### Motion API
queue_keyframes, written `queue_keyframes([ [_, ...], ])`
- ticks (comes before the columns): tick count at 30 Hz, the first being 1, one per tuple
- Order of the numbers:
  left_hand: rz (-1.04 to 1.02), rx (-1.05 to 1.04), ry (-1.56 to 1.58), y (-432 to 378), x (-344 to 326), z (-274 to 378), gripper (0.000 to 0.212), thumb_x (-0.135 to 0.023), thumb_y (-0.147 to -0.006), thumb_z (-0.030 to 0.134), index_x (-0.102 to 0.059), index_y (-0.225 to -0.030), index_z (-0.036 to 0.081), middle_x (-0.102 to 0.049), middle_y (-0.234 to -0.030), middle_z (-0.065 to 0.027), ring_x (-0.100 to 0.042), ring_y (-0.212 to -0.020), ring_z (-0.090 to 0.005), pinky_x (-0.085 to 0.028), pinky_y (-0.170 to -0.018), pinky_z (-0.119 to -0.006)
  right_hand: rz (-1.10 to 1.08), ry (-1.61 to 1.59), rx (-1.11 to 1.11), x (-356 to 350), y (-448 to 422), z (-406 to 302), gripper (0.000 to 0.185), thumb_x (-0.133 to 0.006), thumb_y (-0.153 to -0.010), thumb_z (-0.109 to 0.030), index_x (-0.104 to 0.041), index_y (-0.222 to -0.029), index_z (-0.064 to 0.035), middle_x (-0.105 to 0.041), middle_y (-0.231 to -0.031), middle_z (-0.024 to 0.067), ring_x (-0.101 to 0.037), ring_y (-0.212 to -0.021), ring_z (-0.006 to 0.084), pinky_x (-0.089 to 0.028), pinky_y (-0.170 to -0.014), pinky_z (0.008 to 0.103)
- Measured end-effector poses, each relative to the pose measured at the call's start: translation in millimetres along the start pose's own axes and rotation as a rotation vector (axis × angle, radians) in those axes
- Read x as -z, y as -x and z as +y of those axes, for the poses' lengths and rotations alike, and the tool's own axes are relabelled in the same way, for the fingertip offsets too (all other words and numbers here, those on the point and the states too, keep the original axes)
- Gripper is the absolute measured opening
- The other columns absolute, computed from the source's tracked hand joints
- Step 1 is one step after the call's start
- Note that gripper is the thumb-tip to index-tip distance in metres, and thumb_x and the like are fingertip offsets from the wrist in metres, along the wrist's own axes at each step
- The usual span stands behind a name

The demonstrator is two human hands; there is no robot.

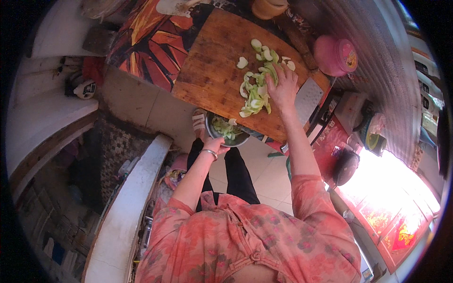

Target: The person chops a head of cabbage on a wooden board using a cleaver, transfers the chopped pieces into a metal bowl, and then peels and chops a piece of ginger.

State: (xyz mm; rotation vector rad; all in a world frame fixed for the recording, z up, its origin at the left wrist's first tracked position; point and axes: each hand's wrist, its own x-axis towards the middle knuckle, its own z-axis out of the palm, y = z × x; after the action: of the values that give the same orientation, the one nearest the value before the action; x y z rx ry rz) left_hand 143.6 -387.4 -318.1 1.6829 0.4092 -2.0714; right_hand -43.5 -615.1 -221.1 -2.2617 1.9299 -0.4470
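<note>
My left hand (216,145), with a metal bangle at the wrist, grips the rim of a round metal bowl (244,140) just below the near edge of a wooden cutting board (212,53). Pale green sliced vegetable (223,128) lies in the bowl. On the board, my right hand (284,86) is spread at the right side of a pile of sliced green vegetable (255,100), its fingers touching the slices. A few pieces lie apart from the pile. To the right of that hand, a broad metal cleaver blade (308,95) rests flat; its handle cannot be made out.
A pink plastic jar (331,55) stands beyond the board's right edge, and a yellowish container (269,9) at its far edge. A patterned red and black surface (155,49) extends left of the board. A white-topped low wall (127,212) runs along my left side.
</note>
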Motion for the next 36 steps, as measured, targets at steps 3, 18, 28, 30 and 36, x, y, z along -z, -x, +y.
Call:
queue_keyframes([
  [3, -0.028, -0.018, -0.007, -1, 0, -2, 0.056, -0.051, -0.077, -0.004, -0.036, -0.128, 0.015, -0.059, -0.109, -0.0123, -0.066, -0.086, -0.0284, -0.06, -0.058, -0.038, -0.12, 0.029, -0.028, -10, -1, 5, 0.044, -0.061, -0.082, -0.041, -0.057, -0.12, -0.0197, -0.05, -0.127, 0.0114, -0.044, -0.116, 0.0339, -0.039, -0.092, 0.0505],
  [18, 0.052, -0.11, 0.022, 11, -10, -3, 0.021, -0.057, -0.076, 0.001, -0.053, -0.094, -0.009, -0.062, -0.091, -0.0202, -0.066, -0.073, -0.0341, -0.06, -0.06, -0.04, -0.093, -0.144, -0.036, -25, 77, -58, 0.039, -0.065, -0.08, -0.029, -0.057, -0.116, -0.0164, -0.047, -0.123, 0.0133, -0.042, -0.113, 0.0357, -0.041, -0.092, 0.0455],
  [28, 0.019, -0.115, 0.048, 7, -5, -7, 0.021, -0.056, -0.077, 0.001, -0.055, -0.095, -0.01, -0.063, -0.089, -0.0218, -0.066, -0.072, -0.0347, -0.06, -0.06, -0.041, -0.166, -0.285, -0.042, -10, 117, -76, 0.04, -0.066, -0.078, -0.021, -0.056, -0.114, -0.0086, -0.044, -0.121, 0.0201, -0.041, -0.113, 0.0392, -0.034, -0.097, 0.0461],
  [30, -0.008, -0.077, 0.054, 3, -2, -8, 0.026, -0.055, -0.077, 0.0, -0.052, -0.102, -0.005, -0.062, -0.093, -0.019, -0.066, -0.074, -0.0328, -0.059, -0.06, -0.041, -0.178, -0.31, -0.058, -5, 128, -84, 0.04, -0.067, -0.076, -0.018, -0.055, -0.113, -0.0071, -0.044, -0.121, 0.0208, -0.04, -0.114, 0.039, -0.034, -0.098, 0.0459],
  [36, -0.097, -0.016, 0.019, -12, 7, -12, 0.044, -0.053, -0.076, -0.003, -0.047, -0.119, 0.008, -0.061, -0.101, -0.0118, -0.065, -0.077, -0.0256, -0.057, -0.059, -0.038, -0.288, -0.33, -0.078, -3, 170, -98, 0.042, -0.067, -0.074, -0.016, -0.055, -0.113, -0.0059, -0.044, -0.122, 0.021, -0.041, -0.114, 0.0393, -0.038, -0.096, 0.0451],
])
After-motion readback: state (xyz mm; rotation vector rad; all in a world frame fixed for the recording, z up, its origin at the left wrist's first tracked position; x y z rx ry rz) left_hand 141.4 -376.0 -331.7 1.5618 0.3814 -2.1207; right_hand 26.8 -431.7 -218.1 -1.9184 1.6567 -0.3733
